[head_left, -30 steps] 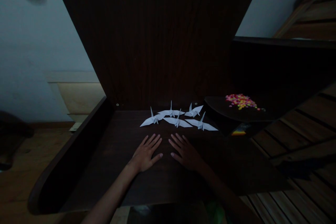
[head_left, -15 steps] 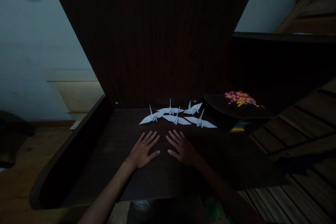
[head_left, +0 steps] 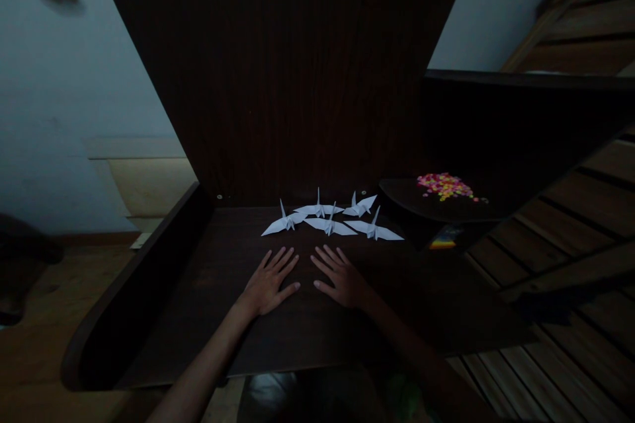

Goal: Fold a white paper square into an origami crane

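My left hand (head_left: 268, 283) lies flat on the dark wooden desk (head_left: 198, 304), fingers spread and nothing in it. Beside it, my right hand (head_left: 342, 277) rests palm down in the same way, also holding nothing. Just beyond my fingertips stand several white paper cranes in two loose rows, wings spread. At the front are a left crane (head_left: 286, 223), a middle crane (head_left: 330, 227) and a right crane (head_left: 374, 231). Behind them sit a back crane (head_left: 319, 210) and another back crane (head_left: 360, 206) to its right. Neither hand touches a crane.
A pile of small pink, yellow and red pieces (head_left: 445, 186) lies on a rounded side shelf (head_left: 411, 201) at the right. A tall dark back panel (head_left: 288, 79) rises behind the cranes. A raised side board (head_left: 133, 284) bounds the desk's left. Wooden slats (head_left: 555, 238) show at the far right.
The camera view has shifted slightly, so the cranes and shelf appear a little further left. Both hands stay flat in place on the desk.
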### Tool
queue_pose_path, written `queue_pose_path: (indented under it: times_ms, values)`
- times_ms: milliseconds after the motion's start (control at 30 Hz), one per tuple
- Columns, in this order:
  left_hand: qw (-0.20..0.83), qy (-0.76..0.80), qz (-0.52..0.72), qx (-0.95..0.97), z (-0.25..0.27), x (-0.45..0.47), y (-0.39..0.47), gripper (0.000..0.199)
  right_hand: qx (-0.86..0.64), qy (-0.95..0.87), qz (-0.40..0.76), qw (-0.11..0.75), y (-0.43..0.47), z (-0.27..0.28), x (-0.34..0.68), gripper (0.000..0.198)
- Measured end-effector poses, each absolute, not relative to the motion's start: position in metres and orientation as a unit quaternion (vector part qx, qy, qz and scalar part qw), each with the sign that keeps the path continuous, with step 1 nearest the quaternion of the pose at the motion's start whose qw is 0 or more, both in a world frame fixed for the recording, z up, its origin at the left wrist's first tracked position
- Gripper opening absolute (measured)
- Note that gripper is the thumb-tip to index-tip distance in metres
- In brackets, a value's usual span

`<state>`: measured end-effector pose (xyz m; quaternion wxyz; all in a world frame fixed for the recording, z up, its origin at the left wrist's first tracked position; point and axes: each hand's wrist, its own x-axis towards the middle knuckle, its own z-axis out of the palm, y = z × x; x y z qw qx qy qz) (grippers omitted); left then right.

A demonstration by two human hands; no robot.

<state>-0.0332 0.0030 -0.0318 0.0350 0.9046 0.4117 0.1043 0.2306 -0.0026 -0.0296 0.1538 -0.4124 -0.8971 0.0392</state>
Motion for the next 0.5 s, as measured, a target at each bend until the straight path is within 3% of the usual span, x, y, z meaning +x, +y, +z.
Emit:
queue_pose_path:
  times_ms: [500]
  values:
    - [0.038, 0.414, 0.112, 0.903, -0.0296, -0.0319, 0.0031, 0.064, -0.412, -0.897, 0.040, 0.154, -0.0021, -0.0298, 0.2299, 0.059]
